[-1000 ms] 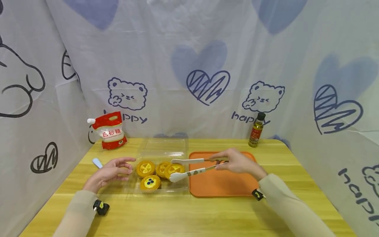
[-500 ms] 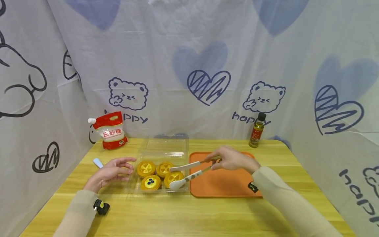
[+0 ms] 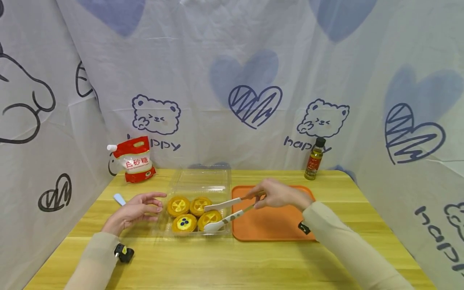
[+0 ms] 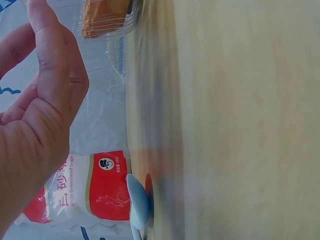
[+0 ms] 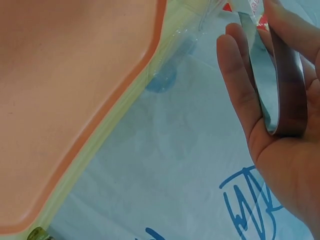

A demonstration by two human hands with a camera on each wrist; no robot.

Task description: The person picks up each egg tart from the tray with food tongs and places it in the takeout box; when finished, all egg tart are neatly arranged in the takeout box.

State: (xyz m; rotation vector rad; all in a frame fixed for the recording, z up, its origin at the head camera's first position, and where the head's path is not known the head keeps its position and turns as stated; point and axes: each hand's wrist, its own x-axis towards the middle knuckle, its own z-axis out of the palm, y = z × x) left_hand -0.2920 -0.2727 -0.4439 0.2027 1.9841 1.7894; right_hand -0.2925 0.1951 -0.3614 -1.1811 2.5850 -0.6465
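In the head view my right hand [image 3: 277, 194] grips a pair of tongs [image 3: 226, 219] with white tips and metal arms. The tips straddle the front right egg tart [image 3: 209, 220] inside a clear plastic box [image 3: 221, 233]. Three more tarts sit there: one topped with blueberries [image 3: 184, 222], a back left tart [image 3: 178, 206] and a back right tart [image 3: 199, 206]. The right wrist view shows the bent metal end of the tongs [image 5: 287, 100] in the palm. My left hand [image 3: 139, 211] hovers by the box's left side, fingers relaxed and holding nothing.
An orange tray [image 3: 275, 225] lies right of the box, under my right hand. A red and white sugar bag [image 3: 137, 161] stands back left, an oil bottle [image 3: 313, 160] back right. A light blue handle [image 3: 119, 199] lies behind my left hand.
The tongs have moved down and left with the front right tart, which came off the back right tart and now sits in the box's front right corner. My left hand stayed put.
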